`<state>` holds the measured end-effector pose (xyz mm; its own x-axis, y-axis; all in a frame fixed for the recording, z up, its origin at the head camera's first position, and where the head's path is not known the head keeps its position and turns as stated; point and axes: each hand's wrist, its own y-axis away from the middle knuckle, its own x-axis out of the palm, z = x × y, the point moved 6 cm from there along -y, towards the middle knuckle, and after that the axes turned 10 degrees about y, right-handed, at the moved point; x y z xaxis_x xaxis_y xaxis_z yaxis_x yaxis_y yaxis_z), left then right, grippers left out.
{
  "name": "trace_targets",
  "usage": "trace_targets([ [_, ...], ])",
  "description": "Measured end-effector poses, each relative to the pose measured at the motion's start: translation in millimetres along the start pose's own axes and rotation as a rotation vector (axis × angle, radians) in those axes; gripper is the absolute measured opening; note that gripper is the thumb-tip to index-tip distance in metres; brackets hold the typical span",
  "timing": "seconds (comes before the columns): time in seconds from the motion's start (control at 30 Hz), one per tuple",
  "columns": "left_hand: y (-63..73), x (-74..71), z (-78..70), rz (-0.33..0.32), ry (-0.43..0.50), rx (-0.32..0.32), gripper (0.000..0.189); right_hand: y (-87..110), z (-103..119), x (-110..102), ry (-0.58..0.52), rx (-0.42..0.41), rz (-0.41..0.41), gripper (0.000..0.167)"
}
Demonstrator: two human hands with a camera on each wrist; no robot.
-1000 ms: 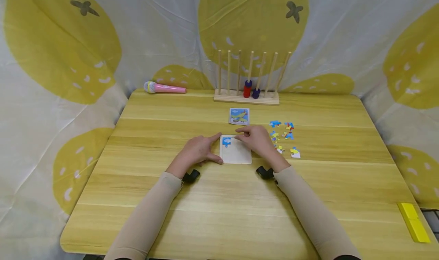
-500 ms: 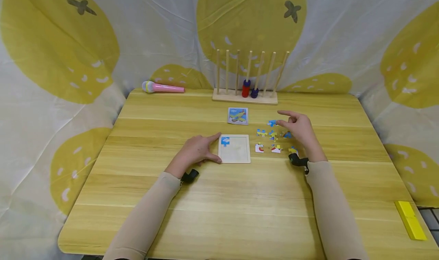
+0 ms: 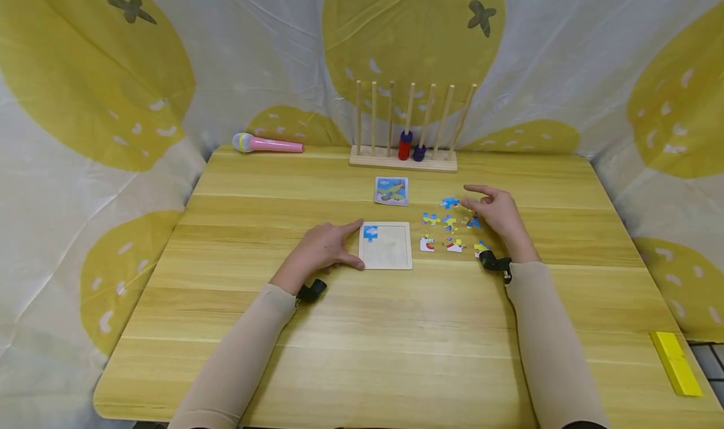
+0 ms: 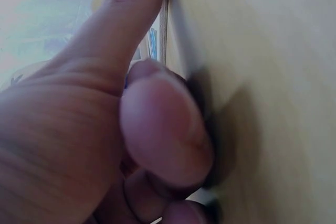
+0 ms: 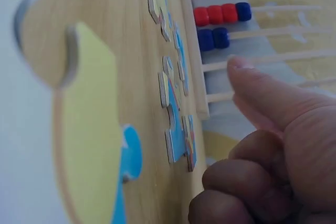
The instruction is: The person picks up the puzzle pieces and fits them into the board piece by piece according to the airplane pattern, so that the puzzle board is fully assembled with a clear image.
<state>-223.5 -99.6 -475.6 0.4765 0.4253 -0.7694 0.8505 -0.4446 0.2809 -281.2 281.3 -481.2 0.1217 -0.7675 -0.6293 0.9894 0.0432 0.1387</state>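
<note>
A square wooden puzzle tray (image 3: 390, 250) holds a blue-and-white jigsaw piece (image 3: 370, 233) in its upper left corner. My left hand (image 3: 325, 247) lies at the tray's left side, index finger and thumb spread to its two left corners. To the right, my right hand (image 3: 500, 215) hovers over loose jigsaw pieces, its thumb and index finger apart with nothing between them. Nearest its thumb is a blue piece (image 3: 450, 203); a blue-and-red piece (image 5: 176, 127) also shows below the hand in the right wrist view. The right wrist camera partly hides a yellow-and-blue piece (image 3: 481, 247).
Behind the tray lies a picture card (image 3: 391, 191) of a yellow airplane. A wooden peg rack (image 3: 403, 159) with red and dark blue beads stands at the back, beside a pink microphone (image 3: 277, 145). Yellow blocks (image 3: 675, 363) lie at the table's right edge.
My right hand has left the tray's top edge and moved right over the loose pieces, uncovering several of them. The left hand stays at the tray.
</note>
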Motion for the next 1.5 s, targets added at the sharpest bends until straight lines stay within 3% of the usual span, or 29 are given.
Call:
trace_targets([
  [0.13,0.0,0.3,-0.4,0.003,0.007,-0.002,0.11,-1.3,-1,3,0.067,-0.004,0.014,0.055],
  [0.43,-0.4,1.4,-0.5,0.016,0.001,-0.012,0.11,-5.4,0,10,0.332,-0.077,0.042,0.051],
  [0.57,0.2,1.7,0.0,0.022,0.005,-0.018,0.11,-7.0,2,12,0.379,-0.081,0.05,0.048],
  [0.9,1.2,0.3,1.1,-0.006,0.012,-0.004,0.111,-7.3,7,14,0.424,-0.069,0.039,0.043],
  [1.27,0.5,0.4,2.1,-0.002,0.011,-0.01,0.111,-4.6,8,15,0.423,-0.133,-0.035,0.038],
  [1.5,-0.1,1.3,3.5,-0.006,0.01,-0.006,0.11,-3.5,1,10,0.315,-0.114,-0.053,0.043],
])
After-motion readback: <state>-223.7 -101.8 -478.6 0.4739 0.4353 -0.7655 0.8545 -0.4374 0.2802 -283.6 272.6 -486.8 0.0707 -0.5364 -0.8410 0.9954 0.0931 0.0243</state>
